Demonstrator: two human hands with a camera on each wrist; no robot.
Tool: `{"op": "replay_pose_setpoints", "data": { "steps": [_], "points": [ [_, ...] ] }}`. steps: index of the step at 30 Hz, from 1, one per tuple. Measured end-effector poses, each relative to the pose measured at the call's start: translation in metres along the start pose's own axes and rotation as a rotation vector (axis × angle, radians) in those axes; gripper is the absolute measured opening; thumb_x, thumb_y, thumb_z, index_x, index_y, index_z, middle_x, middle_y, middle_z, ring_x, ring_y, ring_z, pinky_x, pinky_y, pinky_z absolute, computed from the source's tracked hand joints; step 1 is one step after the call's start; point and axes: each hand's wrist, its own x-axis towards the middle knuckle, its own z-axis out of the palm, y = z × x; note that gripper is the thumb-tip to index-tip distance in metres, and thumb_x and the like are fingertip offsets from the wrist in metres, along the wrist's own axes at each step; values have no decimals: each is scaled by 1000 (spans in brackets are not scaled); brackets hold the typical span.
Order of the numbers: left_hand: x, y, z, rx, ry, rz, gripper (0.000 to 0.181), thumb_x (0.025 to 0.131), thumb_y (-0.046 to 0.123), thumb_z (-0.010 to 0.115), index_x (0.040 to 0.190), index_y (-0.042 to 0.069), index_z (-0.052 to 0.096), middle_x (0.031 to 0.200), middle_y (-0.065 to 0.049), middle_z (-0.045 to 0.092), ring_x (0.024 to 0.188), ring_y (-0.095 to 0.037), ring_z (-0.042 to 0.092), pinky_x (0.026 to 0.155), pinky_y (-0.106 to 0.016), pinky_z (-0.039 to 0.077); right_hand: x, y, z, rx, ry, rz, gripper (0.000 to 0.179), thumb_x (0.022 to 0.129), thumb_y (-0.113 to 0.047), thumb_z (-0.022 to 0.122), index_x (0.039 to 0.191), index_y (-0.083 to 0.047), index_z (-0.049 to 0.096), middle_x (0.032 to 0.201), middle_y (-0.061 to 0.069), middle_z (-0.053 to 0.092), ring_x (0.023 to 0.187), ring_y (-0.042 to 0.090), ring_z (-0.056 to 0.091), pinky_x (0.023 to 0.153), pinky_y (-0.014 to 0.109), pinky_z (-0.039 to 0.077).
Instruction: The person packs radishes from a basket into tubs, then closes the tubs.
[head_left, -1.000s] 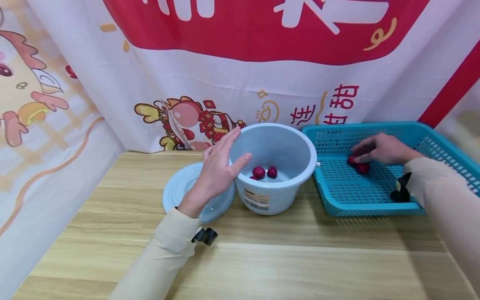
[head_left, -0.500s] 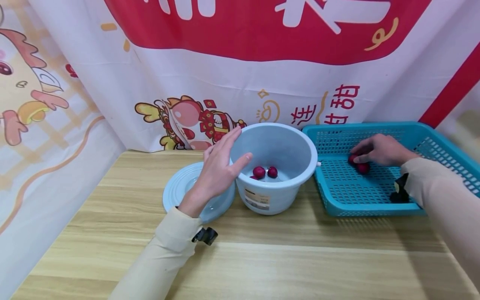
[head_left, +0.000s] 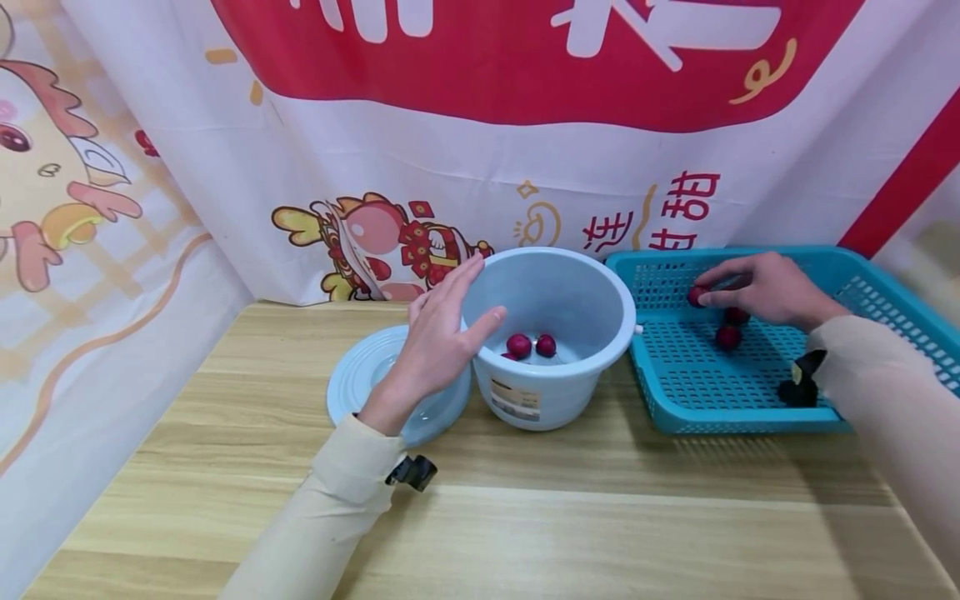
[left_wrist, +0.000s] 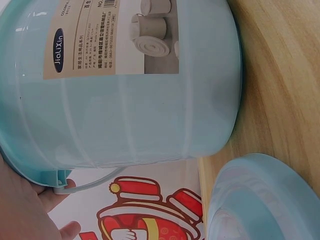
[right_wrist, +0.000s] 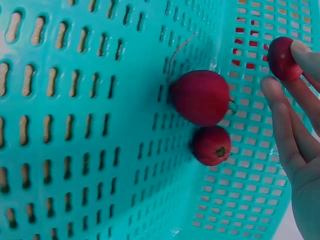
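Note:
At the right, my right hand [head_left: 772, 287] pinches a small red radish [right_wrist: 283, 57] between thumb and fingertips, lifted above the floor of the teal basket [head_left: 690, 421]. Two more radishes stay down in the basket: a larger one [right_wrist: 201, 97] with a thin root and a smaller one [right_wrist: 212, 145] showing its stem end. My left hand [head_left: 438, 333] rests on the left rim of a light blue bucket [head_left: 555, 402], fingers fairly straight and thumb over the edge. Several radishes [head_left: 519, 346] lie at the bottom of this bucket, one partly hidden by its near wall.
A round light blue lid [head_left: 352, 379] lies on the wooden table [head_left: 525, 533] left of the bucket, partly under my left forearm in view. A printed white and red cloth [head_left: 480, 150] hangs behind. The basket stands close right of the bucket.
My right hand has raised one radish and shifted it slightly back and left in the basket, uncovering the two others. The left hand has stayed on the bucket rim.

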Motion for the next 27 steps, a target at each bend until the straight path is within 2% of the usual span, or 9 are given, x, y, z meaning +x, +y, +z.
{"op": "replay_pose_setpoints", "data": {
  "steps": [9, 13, 20, 27],
  "points": [
    [0, 0, 0, 3, 2, 2, 78, 101, 53, 53, 168, 19, 32, 177, 2, 28, 162, -24, 31, 128, -63, 11, -3, -14, -2, 44, 25, 20, 69, 93, -53, 77, 148, -15, 62, 148, 26, 59, 127, 48, 59, 87, 52, 63],
    [1, -1, 1, 3, 0, 0, 79, 101, 53, 54, 168, 18, 33, 177, 2, 28, 162, -24, 31, 128, -63, 11, -4, -26, -2, 79, 55, -3, 69, 93, -54, 77, 149, -17, 61, 147, 25, 62, 127, 46, 59, 88, 51, 63],
    [1, 0, 1, 4, 0, 2, 79, 101, 54, 53, 168, 19, 32, 177, 3, 28, 162, -24, 31, 128, -63, 11, -10, -53, -2, 147, 137, -74, 68, 93, -50, 78, 151, -18, 60, 145, 20, 65, 125, 39, 64, 83, 34, 63],
    [0, 0, 1, 6, 2, -3, 79, 101, 53, 54, 168, 18, 32, 177, 4, 28, 162, -24, 30, 128, -62, 11, -16, -83, 3, 211, 189, -130, 67, 93, -51, 77, 153, -25, 59, 147, 11, 67, 124, 30, 68, 79, 17, 58]
  ]
}}
